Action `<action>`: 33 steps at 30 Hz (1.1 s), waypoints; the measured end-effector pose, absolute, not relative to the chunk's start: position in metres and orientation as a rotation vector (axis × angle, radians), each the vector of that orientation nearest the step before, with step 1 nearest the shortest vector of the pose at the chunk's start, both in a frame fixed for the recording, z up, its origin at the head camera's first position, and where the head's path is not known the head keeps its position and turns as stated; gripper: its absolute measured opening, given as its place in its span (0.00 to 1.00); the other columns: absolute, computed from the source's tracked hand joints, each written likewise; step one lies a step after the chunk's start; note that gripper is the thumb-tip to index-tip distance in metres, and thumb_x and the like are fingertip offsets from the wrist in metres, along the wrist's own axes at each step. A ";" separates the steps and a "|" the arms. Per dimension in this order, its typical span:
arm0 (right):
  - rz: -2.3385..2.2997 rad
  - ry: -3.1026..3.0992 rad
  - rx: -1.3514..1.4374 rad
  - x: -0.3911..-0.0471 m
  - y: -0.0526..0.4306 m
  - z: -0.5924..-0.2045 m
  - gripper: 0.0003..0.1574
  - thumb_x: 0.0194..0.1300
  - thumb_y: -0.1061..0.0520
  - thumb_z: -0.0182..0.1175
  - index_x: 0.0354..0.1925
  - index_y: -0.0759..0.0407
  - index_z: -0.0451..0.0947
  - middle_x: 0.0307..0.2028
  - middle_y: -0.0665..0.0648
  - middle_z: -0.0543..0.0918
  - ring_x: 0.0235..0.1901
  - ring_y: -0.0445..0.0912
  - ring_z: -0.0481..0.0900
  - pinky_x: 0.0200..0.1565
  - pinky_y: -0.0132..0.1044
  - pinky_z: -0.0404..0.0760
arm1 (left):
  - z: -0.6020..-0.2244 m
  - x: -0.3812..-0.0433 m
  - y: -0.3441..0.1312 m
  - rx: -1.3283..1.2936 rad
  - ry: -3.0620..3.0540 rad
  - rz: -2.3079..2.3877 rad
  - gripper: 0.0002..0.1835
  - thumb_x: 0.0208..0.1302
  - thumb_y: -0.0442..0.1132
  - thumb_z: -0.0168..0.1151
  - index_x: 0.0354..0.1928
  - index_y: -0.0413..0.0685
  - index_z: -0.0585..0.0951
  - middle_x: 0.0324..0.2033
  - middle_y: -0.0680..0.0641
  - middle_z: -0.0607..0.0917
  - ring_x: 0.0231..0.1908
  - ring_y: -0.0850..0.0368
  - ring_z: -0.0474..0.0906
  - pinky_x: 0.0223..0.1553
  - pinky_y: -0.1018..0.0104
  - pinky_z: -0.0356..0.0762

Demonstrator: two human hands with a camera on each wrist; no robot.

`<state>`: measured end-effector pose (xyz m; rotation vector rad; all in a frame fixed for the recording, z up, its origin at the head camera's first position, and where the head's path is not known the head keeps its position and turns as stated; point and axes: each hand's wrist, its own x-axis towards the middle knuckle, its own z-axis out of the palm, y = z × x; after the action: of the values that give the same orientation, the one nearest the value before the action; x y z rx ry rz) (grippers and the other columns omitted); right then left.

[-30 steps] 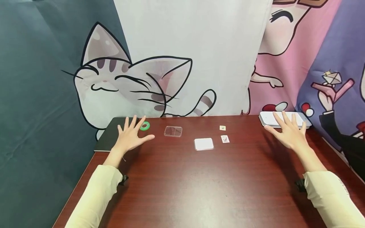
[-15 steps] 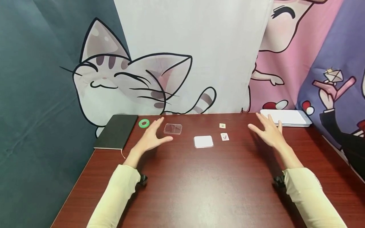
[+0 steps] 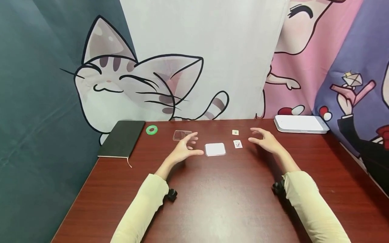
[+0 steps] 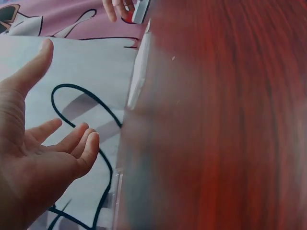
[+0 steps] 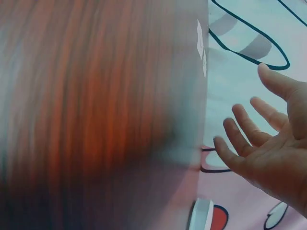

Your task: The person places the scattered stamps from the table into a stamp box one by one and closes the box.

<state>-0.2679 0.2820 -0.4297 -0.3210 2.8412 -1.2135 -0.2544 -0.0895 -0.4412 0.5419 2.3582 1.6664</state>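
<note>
My left hand (image 3: 182, 150) hovers over the table with thumb and fingers spread apart, holding nothing. Just right of its fingertips lies a white rounded card-like piece in a clear case (image 3: 215, 149). Behind that hand, a flat clear plastic case (image 3: 179, 135) is partly covered by the fingers. My right hand (image 3: 265, 141) is also raised, fingers loosely bent, with nothing in it. Two small paper squares lie left of it: a printed white one (image 3: 238, 144) and a smaller cream one (image 3: 235, 132). In the right wrist view the right hand's (image 5: 268, 139) palm shows bare.
A dark green notebook (image 3: 123, 138) with a ribbon lies at the table's left edge. Beside it is a green tape roll (image 3: 151, 130). A white flat box (image 3: 301, 124) sits at the back right. Printed cloth (image 3: 237, 50) hangs behind the brown table (image 3: 231, 195).
Both hands have moved inward over the table, the left rightward and the right leftward. Their fingers have gone from widely spread to more bent. The objects on the table lie as before.
</note>
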 end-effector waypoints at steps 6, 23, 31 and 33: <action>-1.314 2.735 -0.371 -0.282 0.270 -0.442 0.30 0.65 0.58 0.61 0.61 0.72 0.70 0.53 0.75 0.79 0.52 0.60 0.79 0.47 0.28 0.73 | -0.452 -0.261 -0.074 0.504 2.398 1.638 0.44 0.51 0.36 0.74 0.70 0.41 0.65 0.60 0.36 0.76 0.57 0.42 0.73 0.55 0.53 0.74; -1.194 2.633 -0.383 -0.300 0.265 -0.451 0.28 0.62 0.60 0.64 0.60 0.68 0.75 0.47 0.71 0.80 0.43 0.50 0.74 0.42 0.31 0.71 | -0.481 -0.266 -0.065 0.411 2.412 1.731 0.38 0.48 0.32 0.76 0.65 0.41 0.73 0.57 0.40 0.80 0.49 0.47 0.74 0.41 0.75 0.68; -1.104 2.662 -0.406 -0.302 0.261 -0.453 0.27 0.61 0.59 0.65 0.58 0.67 0.77 0.37 0.66 0.81 0.37 0.49 0.71 0.37 0.32 0.68 | -0.484 -0.265 -0.058 0.459 2.563 1.580 0.38 0.46 0.36 0.78 0.63 0.43 0.75 0.54 0.45 0.84 0.47 0.52 0.74 0.42 0.74 0.67; -1.104 2.657 -0.409 -0.301 0.260 -0.455 0.26 0.61 0.60 0.66 0.57 0.66 0.78 0.34 0.62 0.81 0.34 0.46 0.69 0.35 0.31 0.67 | -0.484 -0.263 -0.056 0.447 2.606 1.538 0.38 0.46 0.38 0.79 0.63 0.45 0.76 0.54 0.47 0.84 0.47 0.53 0.74 0.45 0.71 0.68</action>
<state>-0.3012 0.2604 -0.4550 -0.4089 2.6565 -1.1041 -0.2629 -0.0565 -0.4838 0.4471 2.6058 1.5375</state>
